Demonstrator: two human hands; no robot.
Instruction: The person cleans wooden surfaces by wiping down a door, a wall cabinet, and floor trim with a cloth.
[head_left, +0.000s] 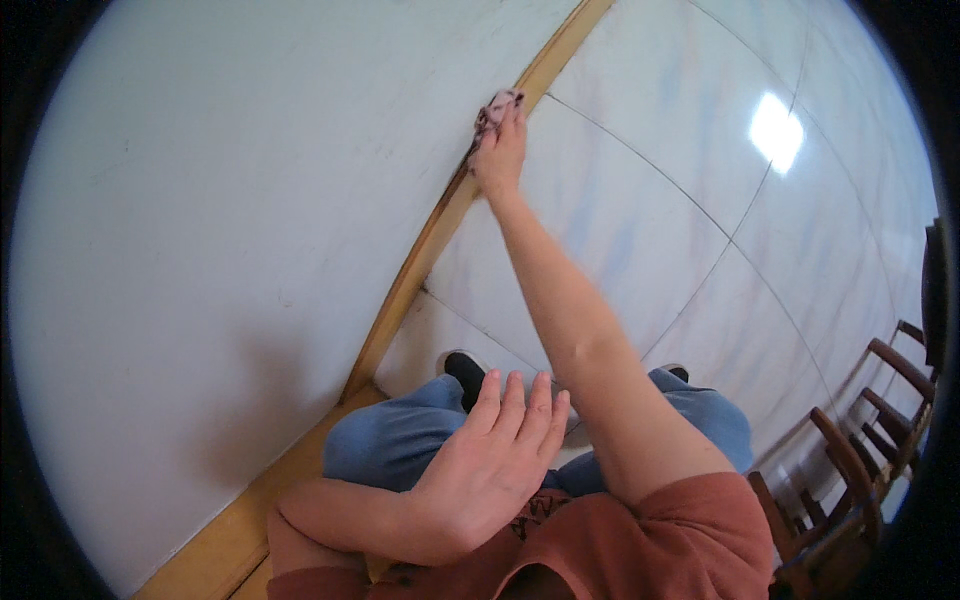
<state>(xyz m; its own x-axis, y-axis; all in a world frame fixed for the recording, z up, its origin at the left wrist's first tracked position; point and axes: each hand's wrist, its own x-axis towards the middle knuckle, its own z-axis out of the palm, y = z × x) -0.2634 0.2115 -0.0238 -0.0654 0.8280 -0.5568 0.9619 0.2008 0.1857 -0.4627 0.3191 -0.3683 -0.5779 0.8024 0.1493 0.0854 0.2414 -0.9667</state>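
With my arm stretched forward, my right hand presses a crumpled pinkish cloth with dark markings against the skirting board. The cloth lies over the board's top edge, where it meets the wall; part of it is hidden under my fingers. My left hand is raised in front of my chest, back of the hand upward, fingers slightly spread and holding nothing.
A pale wall rises on the left. Glossy marbled floor tiles spread to the right, reflecting a bright light. Wooden chairs stand at the lower right. My bent knees in blue jeans and a dark shoe are below me.
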